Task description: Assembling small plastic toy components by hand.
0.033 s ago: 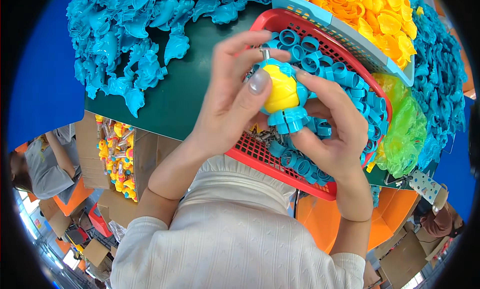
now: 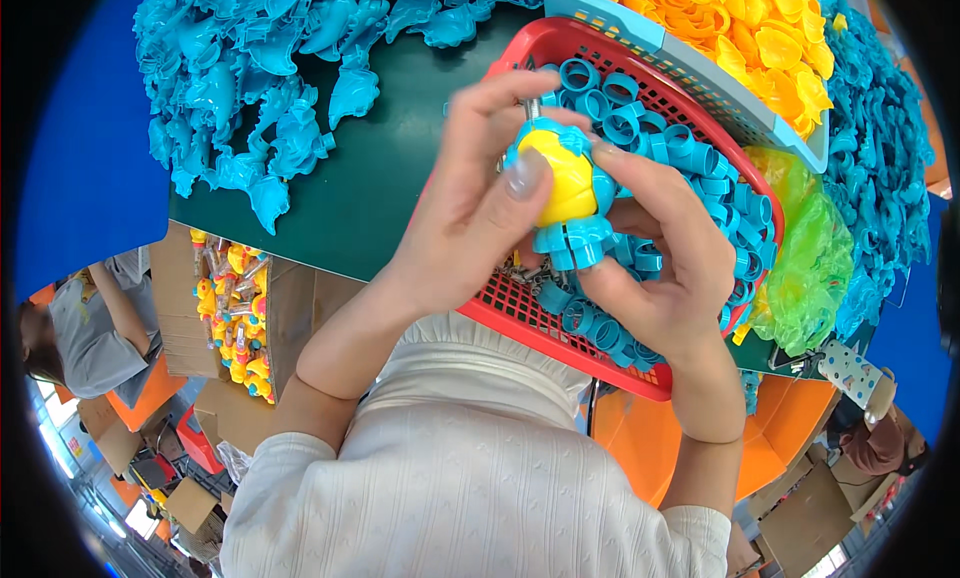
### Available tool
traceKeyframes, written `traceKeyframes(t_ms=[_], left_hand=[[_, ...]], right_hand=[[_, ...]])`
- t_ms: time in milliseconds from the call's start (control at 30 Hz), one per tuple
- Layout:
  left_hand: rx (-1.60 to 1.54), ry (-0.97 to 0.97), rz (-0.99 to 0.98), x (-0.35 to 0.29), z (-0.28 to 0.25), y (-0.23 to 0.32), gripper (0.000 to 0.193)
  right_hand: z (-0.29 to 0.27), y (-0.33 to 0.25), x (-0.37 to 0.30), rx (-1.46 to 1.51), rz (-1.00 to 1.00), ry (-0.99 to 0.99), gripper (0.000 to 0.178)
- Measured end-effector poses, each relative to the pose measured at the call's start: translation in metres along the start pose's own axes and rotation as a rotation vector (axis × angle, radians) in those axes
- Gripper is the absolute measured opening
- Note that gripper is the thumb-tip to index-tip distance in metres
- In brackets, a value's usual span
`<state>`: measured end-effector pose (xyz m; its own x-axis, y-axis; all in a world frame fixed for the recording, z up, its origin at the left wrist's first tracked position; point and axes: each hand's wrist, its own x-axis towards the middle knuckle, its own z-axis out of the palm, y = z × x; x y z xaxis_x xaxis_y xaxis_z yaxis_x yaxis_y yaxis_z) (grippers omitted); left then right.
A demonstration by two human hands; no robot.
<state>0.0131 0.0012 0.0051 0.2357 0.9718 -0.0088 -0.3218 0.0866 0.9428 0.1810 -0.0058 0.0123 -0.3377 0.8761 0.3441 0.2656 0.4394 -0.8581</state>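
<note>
Over the red basket, both hands hold a small blue and yellow plastic toy piece. My right hand grips its right side, with fingers at the upper edge and the thumb under the flared blue base. Against the left of the yellow part presses the thumb of my left hand; the fingers are raised and curved behind the top. A short metal pin sticks up at the top, beside the left fingers. Whether those fingers touch it I cannot tell. The back of the toy piece is hidden.
The red basket holds blue rings and small metal parts. Behind it a light blue basket carries yellow shells. Blue plastic parts lie heaped at left, more at far right, beside a green plastic bag. A cardboard box contains yellow toys.
My left hand has shifted slightly to the right, and its thumb sits a little lower on the yellow part. The right hand and the toy piece have hardly moved.
</note>
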Motion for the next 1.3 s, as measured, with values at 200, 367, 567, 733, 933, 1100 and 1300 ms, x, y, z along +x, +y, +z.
traceKeyframes(t_ms=[200, 367, 567, 733, 933, 1100, 1300], left_hand=[[0.295, -0.054, 0.173, -0.001, -0.003, -0.001, 0.057], [0.199, -0.069, 0.091, 0.000, -0.005, -0.002, 0.051], [0.158, -0.008, 0.056, -0.001, -0.003, 0.000, 0.040], [0.130, -0.005, 0.048, 0.000, -0.002, 0.000, 0.036], [0.085, -0.022, 0.192, 0.003, 0.002, -0.007, 0.065], [0.734, -0.224, 0.657, 0.009, -0.017, -0.005, 0.087], [0.581, -0.179, 0.631, 0.002, -0.015, -0.008, 0.081]], right_hand=[[0.005, -0.006, -0.005, -0.065, -0.052, -0.008, 0.053], [0.000, -0.007, -0.002, 0.006, -0.091, -0.015, 0.054], [0.003, -0.006, 0.000, 0.016, -0.029, -0.054, 0.052], [0.005, -0.006, -0.001, 0.107, 0.023, -0.037, 0.054], [0.003, -0.005, 0.002, 0.226, 0.012, 0.076, 0.055], [-0.004, -0.004, 0.001, 0.296, 0.072, 0.081, 0.057], [-0.006, -0.003, 0.002, 0.352, 0.026, 0.012, 0.059]])
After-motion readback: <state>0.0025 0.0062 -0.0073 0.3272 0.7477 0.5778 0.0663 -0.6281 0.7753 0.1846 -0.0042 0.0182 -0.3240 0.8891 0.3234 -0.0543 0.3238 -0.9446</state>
